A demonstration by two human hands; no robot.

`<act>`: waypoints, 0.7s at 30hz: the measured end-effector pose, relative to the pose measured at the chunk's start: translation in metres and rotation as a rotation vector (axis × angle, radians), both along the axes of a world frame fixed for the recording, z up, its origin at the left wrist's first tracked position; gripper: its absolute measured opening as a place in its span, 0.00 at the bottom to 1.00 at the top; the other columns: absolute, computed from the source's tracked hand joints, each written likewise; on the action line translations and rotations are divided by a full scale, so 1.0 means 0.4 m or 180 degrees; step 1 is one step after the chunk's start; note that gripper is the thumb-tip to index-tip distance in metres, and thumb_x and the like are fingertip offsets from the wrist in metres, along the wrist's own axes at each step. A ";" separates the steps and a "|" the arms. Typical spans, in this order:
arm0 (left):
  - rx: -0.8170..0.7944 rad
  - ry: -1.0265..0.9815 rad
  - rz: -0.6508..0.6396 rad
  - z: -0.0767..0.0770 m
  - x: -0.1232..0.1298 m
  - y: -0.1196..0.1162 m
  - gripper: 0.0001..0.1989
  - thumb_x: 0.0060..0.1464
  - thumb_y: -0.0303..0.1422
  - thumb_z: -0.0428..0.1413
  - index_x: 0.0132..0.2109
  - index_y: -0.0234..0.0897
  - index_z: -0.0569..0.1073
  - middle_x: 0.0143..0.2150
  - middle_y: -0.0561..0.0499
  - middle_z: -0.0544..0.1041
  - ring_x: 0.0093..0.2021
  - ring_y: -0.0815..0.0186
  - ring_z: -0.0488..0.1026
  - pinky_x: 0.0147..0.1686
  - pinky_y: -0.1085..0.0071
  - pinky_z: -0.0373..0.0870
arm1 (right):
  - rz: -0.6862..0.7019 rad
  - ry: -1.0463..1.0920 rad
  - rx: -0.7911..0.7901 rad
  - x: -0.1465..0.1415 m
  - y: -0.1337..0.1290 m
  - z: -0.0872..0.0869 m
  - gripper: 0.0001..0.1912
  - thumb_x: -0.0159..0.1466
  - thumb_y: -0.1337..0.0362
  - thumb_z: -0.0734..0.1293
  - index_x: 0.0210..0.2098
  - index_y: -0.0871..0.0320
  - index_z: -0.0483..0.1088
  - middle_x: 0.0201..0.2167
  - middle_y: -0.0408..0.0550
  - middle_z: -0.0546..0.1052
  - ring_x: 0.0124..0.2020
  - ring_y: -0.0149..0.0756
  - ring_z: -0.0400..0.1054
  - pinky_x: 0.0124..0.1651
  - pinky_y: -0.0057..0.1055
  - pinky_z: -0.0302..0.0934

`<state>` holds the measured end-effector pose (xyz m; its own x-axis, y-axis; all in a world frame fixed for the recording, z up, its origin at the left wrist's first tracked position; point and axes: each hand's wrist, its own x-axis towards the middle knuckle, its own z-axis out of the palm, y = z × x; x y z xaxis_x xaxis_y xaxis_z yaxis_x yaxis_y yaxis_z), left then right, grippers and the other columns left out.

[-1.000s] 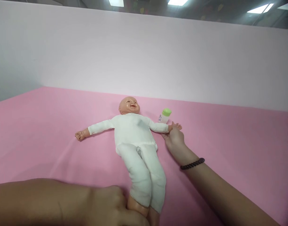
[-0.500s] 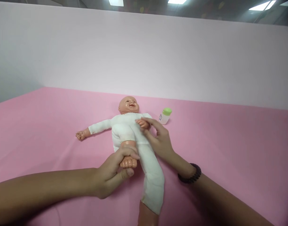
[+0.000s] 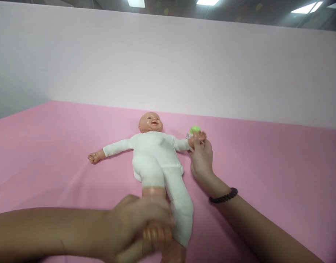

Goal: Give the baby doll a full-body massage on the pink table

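Observation:
A baby doll [image 3: 159,149] with a white cloth body and plastic head, hands and feet lies on its back, its head away from me. My left hand [image 3: 137,223], blurred by motion, is wrapped round the foot of the doll's leg on the left of the view; the toes show below my fingers. My right hand [image 3: 203,157] grips the doll's hand [image 3: 199,137] on the right, with that arm stretched out sideways. The doll's other arm [image 3: 117,147] lies spread to the left. Its second foot is partly cut off at the bottom edge.
A small bottle with a green cap [image 3: 195,129] stands just behind the doll's hand on the right, mostly hidden. Pink covering [image 3: 47,157] spreads over the table, and a white panel [image 3: 168,65] rises along the back.
My right hand has drawn the doll's arm from its chest out to the right. My left hand has brought the held foot down towards me, so that leg is straighter.

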<state>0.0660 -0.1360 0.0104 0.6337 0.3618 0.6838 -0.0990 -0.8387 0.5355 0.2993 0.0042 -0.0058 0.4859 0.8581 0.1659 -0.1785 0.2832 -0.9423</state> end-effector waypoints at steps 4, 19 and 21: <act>-0.0391 -0.0257 0.0747 -0.015 0.011 0.058 0.11 0.73 0.33 0.47 0.60 0.43 0.64 0.47 0.45 0.73 0.47 0.61 0.71 0.48 0.64 0.73 | 0.1003 -0.1973 0.1352 -0.049 -0.064 0.027 0.11 0.69 0.61 0.69 0.51 0.49 0.75 0.53 0.47 0.81 0.57 0.44 0.74 0.64 0.48 0.66; -0.0484 0.2787 0.0672 0.212 -0.052 -0.074 0.08 0.70 0.34 0.51 0.48 0.48 0.74 0.34 0.56 0.77 0.22 0.66 0.69 0.20 0.67 0.57 | -0.0437 0.1060 -0.0630 0.041 0.030 0.031 0.09 0.70 0.64 0.63 0.49 0.48 0.66 0.58 0.45 0.74 0.57 0.36 0.74 0.58 0.46 0.74; 0.0028 0.3079 0.0424 0.189 -0.065 -0.090 0.14 0.66 0.31 0.53 0.54 0.51 0.76 0.36 0.54 0.81 0.24 0.61 0.72 0.19 0.62 0.56 | -0.0243 0.1265 -0.0828 0.044 0.035 0.021 0.12 0.69 0.70 0.59 0.47 0.47 0.65 0.54 0.45 0.76 0.52 0.33 0.77 0.52 0.40 0.77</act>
<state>0.0401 -0.1718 0.0860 0.8770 0.4684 -0.1072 0.4759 -0.8155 0.3293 0.3170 0.0183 0.0026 0.5315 0.8059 -0.2609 -0.5271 0.0736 -0.8466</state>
